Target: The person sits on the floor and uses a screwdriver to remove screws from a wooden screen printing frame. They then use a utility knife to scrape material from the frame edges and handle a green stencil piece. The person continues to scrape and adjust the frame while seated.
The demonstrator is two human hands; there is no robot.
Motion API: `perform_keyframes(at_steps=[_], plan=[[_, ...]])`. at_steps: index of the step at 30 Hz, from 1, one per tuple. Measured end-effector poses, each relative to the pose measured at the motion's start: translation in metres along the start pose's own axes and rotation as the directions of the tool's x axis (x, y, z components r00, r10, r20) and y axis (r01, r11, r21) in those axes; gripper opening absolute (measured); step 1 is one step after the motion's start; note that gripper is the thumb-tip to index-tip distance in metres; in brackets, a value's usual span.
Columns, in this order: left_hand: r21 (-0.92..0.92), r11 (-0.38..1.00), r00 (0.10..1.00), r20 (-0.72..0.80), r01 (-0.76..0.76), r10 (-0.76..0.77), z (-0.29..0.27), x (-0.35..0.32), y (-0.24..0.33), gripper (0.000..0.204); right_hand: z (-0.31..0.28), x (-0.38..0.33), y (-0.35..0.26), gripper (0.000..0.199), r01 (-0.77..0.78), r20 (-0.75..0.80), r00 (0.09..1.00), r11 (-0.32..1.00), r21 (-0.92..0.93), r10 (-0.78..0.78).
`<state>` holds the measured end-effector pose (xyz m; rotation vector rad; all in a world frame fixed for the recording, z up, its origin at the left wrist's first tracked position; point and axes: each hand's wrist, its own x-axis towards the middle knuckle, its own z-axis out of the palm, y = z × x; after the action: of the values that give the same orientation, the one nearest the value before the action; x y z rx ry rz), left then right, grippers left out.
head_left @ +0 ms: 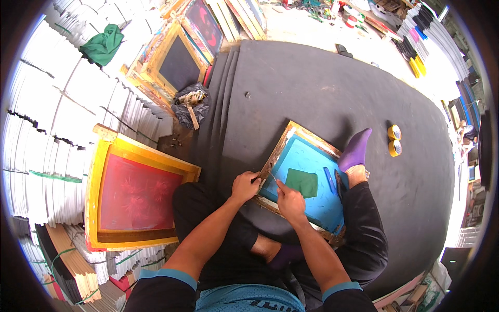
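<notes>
A person sits on a dark mat (322, 93) on a workshop floor, working at the near corner of a wooden printing frame with a blue screen (306, 179) that lies flat between the knees, pinned at its far side by a foot in a purple sock (356, 151). The left hand (245, 186) is closed over the frame's wooden edge, steadying it; the right hand (290, 202) is pinched shut around what looks like a thin tool or strip at that corner, though it is too small to tell which. A green square (302, 182) sits in the middle of the screen and a blue pen (329, 179) lies on it; the work appears to be only at this one corner, the other edges untouched. A yellow-framed red screen (136, 192) rests just to the left, two rolls of yellow tape (394, 140) lie apart on the mat, and stacks of white sheets (62, 130) and more frames (179, 62) crowd the room
</notes>
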<state>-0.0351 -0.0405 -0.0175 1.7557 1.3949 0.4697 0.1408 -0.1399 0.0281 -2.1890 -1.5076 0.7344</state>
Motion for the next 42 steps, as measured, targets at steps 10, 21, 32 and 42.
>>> perform_keyframes(at_steps=[10, 21, 32, 42], plan=[[0.028, 0.997, 0.996, -0.052, -0.076, 0.077, 0.006, 0.001, -0.011, 0.035, -0.006, 0.002, -0.004, 0.037, 0.033, 0.033, 0.999, 0.996, -0.078, -0.031], [0.103, 0.992, 0.997, 0.003, -0.073, 0.073, 0.006, 0.003, -0.008, 0.037, 0.010, 0.005, 0.008, 0.040, 0.095, 0.046, 0.995, 0.972, -0.215, -0.087], [0.085, 0.995, 0.999, 0.002, -0.053, 0.053, 0.005, 0.001, 0.002, 0.037, 0.022, 0.012, 0.039, 0.030, 0.124, -0.124, 0.988, 0.958, 0.259, -0.094], [0.026, 0.995, 0.995, -0.027, -0.091, 0.092, 0.005, 0.002, -0.014, 0.037, 0.024, 0.020, 0.041, 0.031, -0.169, 0.129, 0.985, 0.773, 0.612, 0.114]])
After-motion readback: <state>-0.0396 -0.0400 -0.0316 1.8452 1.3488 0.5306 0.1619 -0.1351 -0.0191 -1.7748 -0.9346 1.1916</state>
